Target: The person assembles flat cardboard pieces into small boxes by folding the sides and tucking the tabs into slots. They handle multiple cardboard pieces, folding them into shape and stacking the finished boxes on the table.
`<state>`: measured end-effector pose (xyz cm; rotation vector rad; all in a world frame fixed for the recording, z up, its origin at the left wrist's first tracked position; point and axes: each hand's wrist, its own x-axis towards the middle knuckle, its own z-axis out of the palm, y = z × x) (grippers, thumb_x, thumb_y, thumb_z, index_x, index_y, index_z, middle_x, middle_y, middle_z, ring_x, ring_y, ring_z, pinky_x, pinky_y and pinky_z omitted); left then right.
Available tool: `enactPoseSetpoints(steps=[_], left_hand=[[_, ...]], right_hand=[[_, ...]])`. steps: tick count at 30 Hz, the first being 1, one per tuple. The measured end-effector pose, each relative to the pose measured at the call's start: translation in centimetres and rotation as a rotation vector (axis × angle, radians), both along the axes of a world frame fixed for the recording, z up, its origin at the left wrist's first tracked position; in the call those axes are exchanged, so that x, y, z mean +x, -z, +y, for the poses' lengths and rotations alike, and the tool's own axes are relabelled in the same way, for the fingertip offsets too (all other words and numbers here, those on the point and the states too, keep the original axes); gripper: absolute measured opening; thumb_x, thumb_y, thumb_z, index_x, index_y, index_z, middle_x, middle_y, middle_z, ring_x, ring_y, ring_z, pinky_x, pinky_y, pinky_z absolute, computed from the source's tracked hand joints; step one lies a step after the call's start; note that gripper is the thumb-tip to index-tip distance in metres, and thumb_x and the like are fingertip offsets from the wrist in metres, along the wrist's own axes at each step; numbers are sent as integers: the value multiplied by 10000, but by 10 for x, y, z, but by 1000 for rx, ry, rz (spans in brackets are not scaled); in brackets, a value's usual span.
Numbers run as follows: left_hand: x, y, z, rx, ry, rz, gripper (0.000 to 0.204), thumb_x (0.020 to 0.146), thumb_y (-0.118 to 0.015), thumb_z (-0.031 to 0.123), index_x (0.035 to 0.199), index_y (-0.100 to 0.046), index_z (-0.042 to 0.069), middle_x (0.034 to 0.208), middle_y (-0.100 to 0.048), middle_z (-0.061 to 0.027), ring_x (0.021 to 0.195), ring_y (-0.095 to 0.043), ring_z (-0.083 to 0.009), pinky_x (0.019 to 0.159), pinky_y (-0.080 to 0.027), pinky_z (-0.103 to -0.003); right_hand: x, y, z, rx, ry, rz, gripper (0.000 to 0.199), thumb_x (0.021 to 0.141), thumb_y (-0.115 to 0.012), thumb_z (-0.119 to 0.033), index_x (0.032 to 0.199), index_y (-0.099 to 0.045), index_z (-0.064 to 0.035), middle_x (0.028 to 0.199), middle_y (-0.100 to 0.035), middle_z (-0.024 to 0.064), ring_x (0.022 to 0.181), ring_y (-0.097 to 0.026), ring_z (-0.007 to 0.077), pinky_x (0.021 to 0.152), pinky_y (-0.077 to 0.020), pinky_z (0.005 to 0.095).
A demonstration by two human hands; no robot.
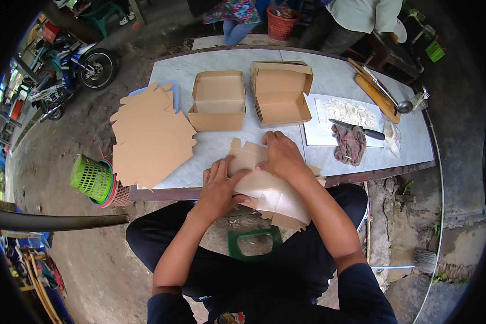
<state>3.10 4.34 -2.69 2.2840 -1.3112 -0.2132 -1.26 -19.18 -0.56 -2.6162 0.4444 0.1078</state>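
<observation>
A flat brown cardboard box blank (pixel 270 194), white on its inner face, lies across the near edge of the marble table (pixel 329 75). My left hand (pixel 220 189) presses on its left flap. My right hand (pixel 281 155) holds its upper part down, fingers curled over a fold. A stack of unfolded brown blanks (pixel 148 135) lies at the table's left end. An open folded box (pixel 217 101) stands behind my hands. To its right stands a stack of nested folded boxes (pixel 279 92).
A white cutting board (pixel 318 129) holds white shreds, a black-handled knife (pixel 359 129) and a brownish rag (pixel 349 143). A wooden board with a ladle (pixel 378 86) lies far right. Green baskets (pixel 94 178) stand at the left, a motorbike (pixel 75 70) beyond, and people at the far side.
</observation>
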Motion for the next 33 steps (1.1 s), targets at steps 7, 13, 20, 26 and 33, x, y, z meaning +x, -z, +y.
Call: enactPoseSetpoints(steps=[7, 13, 20, 26, 33], left_hand=[[8, 16, 10, 158, 53, -137, 845, 943, -672, 692, 1672, -459, 322, 1797, -171, -251, 1668, -167, -416, 1247, -273, -552], [0, 19, 12, 137, 54, -188, 865, 972, -642, 677, 1688, -429, 241, 1797, -237, -176, 1659, -218, -383, 1287, -237, -576], [2, 20, 13, 60, 53, -197, 826, 995, -624, 659, 1676, -440, 231, 1780, -301, -139, 1646, -266, -355, 1293, -257, -566], [0, 28, 11, 2, 16, -247, 729, 1042, -591, 595, 1652, -483, 211, 1757, -359, -124, 1631, -310, -338, 1287, -281, -534], [-1, 34, 9, 20, -9, -317, 672, 1066, -583, 519, 1638, -497, 177, 1731, -401, -145, 1619, -342, -319, 1284, -292, -531]], right_hand=[[8, 3, -16, 66, -21, 55, 666, 601, -1031, -274, 1116, -716, 8, 1142, -751, 216, 1162, -685, 429, 1035, -542, 474], [4, 4, -8, 29, -36, 30, 649, 626, -1012, -266, 1162, -743, -18, 1170, -736, 205, 1179, -678, 396, 1018, -552, 475], [-29, -3, 25, -32, -132, -237, 461, 817, -842, -101, 1262, -740, -45, 1226, -773, 172, 1112, -735, 385, 1038, -535, 470], [-48, 22, 35, -281, -344, -310, 453, 977, -600, -90, 1412, -665, 16, 1420, -695, 225, 1312, -681, 349, 1147, -506, 446], [-63, 30, 38, -315, -409, -240, 549, 1003, -512, -72, 1533, -548, 65, 1638, -490, 270, 1510, -513, 368, 1244, -431, 425]])
